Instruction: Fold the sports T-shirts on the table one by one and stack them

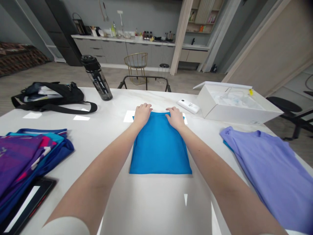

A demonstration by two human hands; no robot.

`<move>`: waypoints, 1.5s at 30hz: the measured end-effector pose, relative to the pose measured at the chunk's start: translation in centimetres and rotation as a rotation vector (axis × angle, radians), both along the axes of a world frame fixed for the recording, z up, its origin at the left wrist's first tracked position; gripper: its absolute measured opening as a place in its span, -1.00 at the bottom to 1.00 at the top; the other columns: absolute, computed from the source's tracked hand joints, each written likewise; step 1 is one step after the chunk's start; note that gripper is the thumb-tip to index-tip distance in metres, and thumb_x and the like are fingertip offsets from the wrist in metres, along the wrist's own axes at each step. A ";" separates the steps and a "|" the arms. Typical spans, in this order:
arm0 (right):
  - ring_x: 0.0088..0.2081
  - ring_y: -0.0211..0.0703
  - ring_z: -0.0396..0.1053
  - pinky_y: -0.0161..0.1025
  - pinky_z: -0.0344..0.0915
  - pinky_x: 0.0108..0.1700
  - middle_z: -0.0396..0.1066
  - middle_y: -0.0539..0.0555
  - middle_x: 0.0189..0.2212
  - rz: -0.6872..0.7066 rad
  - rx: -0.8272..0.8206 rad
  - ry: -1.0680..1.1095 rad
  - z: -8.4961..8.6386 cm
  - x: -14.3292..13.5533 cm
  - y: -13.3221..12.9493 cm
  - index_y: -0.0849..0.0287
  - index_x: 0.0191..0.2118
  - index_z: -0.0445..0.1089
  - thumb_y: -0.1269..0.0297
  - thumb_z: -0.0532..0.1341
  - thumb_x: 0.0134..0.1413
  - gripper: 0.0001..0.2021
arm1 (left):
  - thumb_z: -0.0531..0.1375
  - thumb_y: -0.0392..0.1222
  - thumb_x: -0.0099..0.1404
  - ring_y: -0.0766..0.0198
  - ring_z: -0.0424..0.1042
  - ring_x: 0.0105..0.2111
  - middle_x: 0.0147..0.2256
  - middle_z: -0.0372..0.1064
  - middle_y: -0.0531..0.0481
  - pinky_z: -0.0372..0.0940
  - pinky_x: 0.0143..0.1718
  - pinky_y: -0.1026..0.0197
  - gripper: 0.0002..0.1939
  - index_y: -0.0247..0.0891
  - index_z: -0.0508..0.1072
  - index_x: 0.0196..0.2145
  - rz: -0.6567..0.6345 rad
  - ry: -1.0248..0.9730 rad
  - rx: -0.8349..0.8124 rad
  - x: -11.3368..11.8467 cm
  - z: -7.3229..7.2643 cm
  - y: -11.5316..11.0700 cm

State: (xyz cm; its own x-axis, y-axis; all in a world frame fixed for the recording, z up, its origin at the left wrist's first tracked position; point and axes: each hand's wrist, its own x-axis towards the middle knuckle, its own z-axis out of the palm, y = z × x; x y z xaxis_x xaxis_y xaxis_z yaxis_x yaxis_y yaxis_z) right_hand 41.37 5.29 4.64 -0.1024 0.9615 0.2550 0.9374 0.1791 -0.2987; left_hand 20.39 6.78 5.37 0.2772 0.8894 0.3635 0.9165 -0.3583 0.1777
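Probably soft, light and limp, the cloth (pixel 160 147) lies flat on the table (pixel 158 202); our left hand (pixel 143 114) and right hand (pixel 175 117) touch its far corners, likely good holds, though we cannot tell whether either grip pinches

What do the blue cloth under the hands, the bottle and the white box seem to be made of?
Blue cloth: smooth, matte fabric, from its soft edges; fibre unclear. Bottle: probably glossy plastic, from its shiny, see-through body, though possibly glass. White box: likely smooth cardboard, from its thin, flat walls.
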 end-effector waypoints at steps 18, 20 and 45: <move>0.48 0.14 -0.29 0.32 -0.33 0.40 -0.21 0.09 0.48 -0.011 -0.172 -0.141 -1.5 -1.3 -7.5 0.08 0.47 -0.04 -0.14 -0.23 0.43 -0.33 | -0.19 0.20 0.50 0.02 -0.15 0.44 0.45 -0.15 -0.14 -0.25 0.42 -0.21 -0.29 -0.23 0.02 0.44 -0.016 0.095 -0.218 0.0 -2.4 -6.5; 0.48 0.08 -0.29 0.27 -0.32 0.42 -0.21 0.07 0.48 0.061 -0.142 -0.142 -1.5 -1.5 -9.7 0.08 0.48 -0.06 -0.13 -0.24 0.43 -0.33 | -0.21 0.14 0.52 0.04 -0.16 0.45 0.45 -0.17 -0.13 -0.24 0.43 -0.17 -0.32 -0.25 0.02 0.44 -0.041 0.099 -0.124 0.2 -2.4 -8.2; 0.47 0.13 -0.26 0.33 -0.23 0.38 -0.21 0.00 0.49 0.112 -0.292 -0.193 -1.0 -1.4 -29.0 -0.18 0.47 -0.09 -0.04 -0.20 0.46 -0.45 | -0.16 0.17 0.51 -0.09 -0.18 0.44 0.45 -0.14 0.00 -0.28 0.38 -0.36 -0.43 0.13 0.08 0.41 -0.181 0.118 -0.275 -0.8 -3.0 -28.2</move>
